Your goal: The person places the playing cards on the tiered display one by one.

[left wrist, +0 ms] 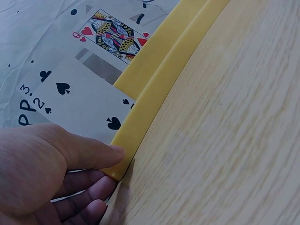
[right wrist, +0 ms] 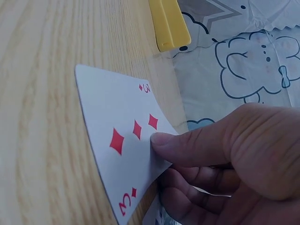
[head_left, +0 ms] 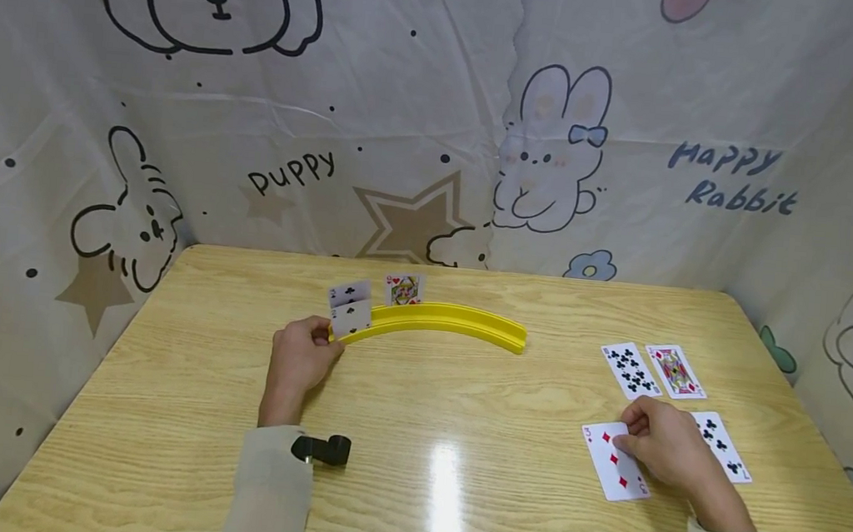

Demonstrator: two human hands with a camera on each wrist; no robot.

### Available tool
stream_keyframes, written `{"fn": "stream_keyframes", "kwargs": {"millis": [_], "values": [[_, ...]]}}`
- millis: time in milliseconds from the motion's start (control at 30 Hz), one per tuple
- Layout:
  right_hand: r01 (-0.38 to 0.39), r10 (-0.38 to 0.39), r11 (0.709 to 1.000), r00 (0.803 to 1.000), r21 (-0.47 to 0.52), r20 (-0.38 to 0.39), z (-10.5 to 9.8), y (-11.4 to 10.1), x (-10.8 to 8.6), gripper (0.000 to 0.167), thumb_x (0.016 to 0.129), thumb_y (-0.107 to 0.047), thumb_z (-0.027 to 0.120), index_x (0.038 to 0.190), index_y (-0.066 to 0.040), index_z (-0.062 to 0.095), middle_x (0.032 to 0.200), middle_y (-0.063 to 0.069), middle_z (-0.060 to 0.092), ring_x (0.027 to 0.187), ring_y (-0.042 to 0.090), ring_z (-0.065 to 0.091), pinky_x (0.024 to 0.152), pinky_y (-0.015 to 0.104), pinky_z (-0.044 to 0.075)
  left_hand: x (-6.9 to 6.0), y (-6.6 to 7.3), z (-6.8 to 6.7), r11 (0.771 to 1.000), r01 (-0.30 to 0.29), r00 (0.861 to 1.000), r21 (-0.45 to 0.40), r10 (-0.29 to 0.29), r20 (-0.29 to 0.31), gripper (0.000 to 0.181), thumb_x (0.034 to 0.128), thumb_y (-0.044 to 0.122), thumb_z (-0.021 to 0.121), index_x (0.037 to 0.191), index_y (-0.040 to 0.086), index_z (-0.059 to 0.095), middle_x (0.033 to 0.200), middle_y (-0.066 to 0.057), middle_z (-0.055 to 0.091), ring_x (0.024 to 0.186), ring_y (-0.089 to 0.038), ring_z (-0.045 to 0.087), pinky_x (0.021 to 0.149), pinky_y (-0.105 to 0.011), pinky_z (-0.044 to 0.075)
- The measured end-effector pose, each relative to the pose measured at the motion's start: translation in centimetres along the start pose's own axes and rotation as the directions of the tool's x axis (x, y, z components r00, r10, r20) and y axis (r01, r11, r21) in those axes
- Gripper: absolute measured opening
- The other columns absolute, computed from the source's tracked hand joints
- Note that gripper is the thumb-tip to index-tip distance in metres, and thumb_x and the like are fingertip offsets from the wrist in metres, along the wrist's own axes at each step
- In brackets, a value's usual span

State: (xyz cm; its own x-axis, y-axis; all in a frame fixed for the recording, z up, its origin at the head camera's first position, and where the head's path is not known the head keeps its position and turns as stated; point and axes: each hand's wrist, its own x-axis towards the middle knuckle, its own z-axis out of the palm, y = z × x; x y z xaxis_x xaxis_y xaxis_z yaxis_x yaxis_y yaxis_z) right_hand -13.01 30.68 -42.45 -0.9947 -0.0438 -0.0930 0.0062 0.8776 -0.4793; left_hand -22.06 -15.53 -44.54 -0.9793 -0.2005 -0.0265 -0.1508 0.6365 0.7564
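Observation:
A curved yellow card holder [head_left: 460,319] stands toward the back of the table. My left hand [head_left: 302,361] grips its left end, the thumb [left wrist: 101,152] lying on the front face. Just above that hand, the two of spades [head_left: 351,318] stands in the holder, overlapping a three of clubs [head_left: 349,292] behind it. The queen of hearts [head_left: 404,289] stands a little to the right in the holder. Over the right side of the table, my right hand [head_left: 664,447] pinches the three of diamonds [head_left: 612,468] by its edge, thumb on its face. The card is tilted.
Beyond the right hand, a black clubs card [head_left: 630,370] and a red diamonds face card [head_left: 676,372] lie face up side by side. Another clubs card [head_left: 726,448] lies partly hidden behind that hand. A patterned cloth [head_left: 423,115] hangs behind the table [head_left: 400,414].

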Motion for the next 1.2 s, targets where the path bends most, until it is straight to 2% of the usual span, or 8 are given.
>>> {"fn": "stream_keyframes", "kwargs": {"millis": [300, 567, 867, 1067, 1200], "values": [[0.021, -0.021, 0.999, 1.0, 0.025, -0.023, -0.2, 0.0, 0.0, 0.02, 0.078, -0.004, 0.081, 0.087, -0.003, 0.063, 0.077, 0.001, 0.06, 0.071, 0.016, 0.056, 0.062, 0.031, 0.047, 0.1, 0.0, 0.0, 1.0, -0.019, 1.0, 0.021, 0.019, -0.02, 0.04, 0.0863, 0.009, 0.076, 0.123, -0.003, 0.067, 0.103, -0.017, 0.067, 0.091, -0.027, 0.064, 0.08, -0.041, 0.052], [0.024, -0.023, 0.994, 1.0, 0.108, -0.016, -0.6, -0.1, 0.0, 0.019, 0.081, -0.002, 0.079, 0.09, -0.001, 0.063, 0.08, 0.002, 0.06, 0.073, 0.018, 0.055, 0.06, 0.026, 0.046, 0.0, 0.0, 0.0, 1.0, -0.012, 1.0, 0.013, 0.012, -0.007, 0.04, 0.0863, 0.01, 0.076, 0.123, -0.003, 0.067, 0.104, -0.017, 0.067, 0.092, -0.026, 0.063, 0.08, -0.04, 0.052], [0.076, -0.068, 0.974, 0.997, 0.215, -0.043, -1.2, -0.7, 0.0, 0.017, 0.085, -0.001, 0.076, 0.094, -0.002, 0.061, 0.084, 0.004, 0.062, 0.076, 0.016, 0.057, 0.064, 0.024, 0.047, 0.1, 0.0, 0.0, 1.0, -0.012, 1.0, 0.005, 0.012, -0.003, 0.042, 0.0863, 0.009, 0.077, 0.124, -0.004, 0.065, 0.105, -0.018, 0.067, 0.092, -0.027, 0.064, 0.08, -0.04, 0.053], [0.121, -0.102, 0.963, 0.991, 0.242, -0.09, -1.4, -0.9, 0.2, 0.016, 0.084, 0.002, 0.075, 0.094, -0.001, 0.062, 0.084, 0.005, 0.065, 0.076, 0.013, 0.061, 0.066, 0.024, 0.049, 0.0, 0.0, -0.1, 1.0, -0.013, 1.0, 0.004, 0.013, 0.005, 0.041, 0.0865, 0.009, 0.076, 0.124, -0.004, 0.065, 0.105, -0.018, 0.067, 0.093, -0.028, 0.063, 0.08, -0.041, 0.052], [0.123, -0.1, 0.954, 0.99, 0.272, -0.097, -1.6, -1.3, 0.3, 0.017, 0.085, 0.002, 0.075, 0.097, 0.0, 0.063, 0.087, 0.006, 0.065, 0.079, 0.013, 0.062, 0.067, 0.024, 0.05, 0.0, 0.0, -0.1, 1.0, -0.012, 1.0, 0.004, 0.012, 0.007, 0.041, 0.0868, 0.009, 0.076, 0.124, -0.004, 0.065, 0.105, -0.018, 0.067, 0.093, -0.028, 0.063, 0.081, -0.041, 0.052]]}}
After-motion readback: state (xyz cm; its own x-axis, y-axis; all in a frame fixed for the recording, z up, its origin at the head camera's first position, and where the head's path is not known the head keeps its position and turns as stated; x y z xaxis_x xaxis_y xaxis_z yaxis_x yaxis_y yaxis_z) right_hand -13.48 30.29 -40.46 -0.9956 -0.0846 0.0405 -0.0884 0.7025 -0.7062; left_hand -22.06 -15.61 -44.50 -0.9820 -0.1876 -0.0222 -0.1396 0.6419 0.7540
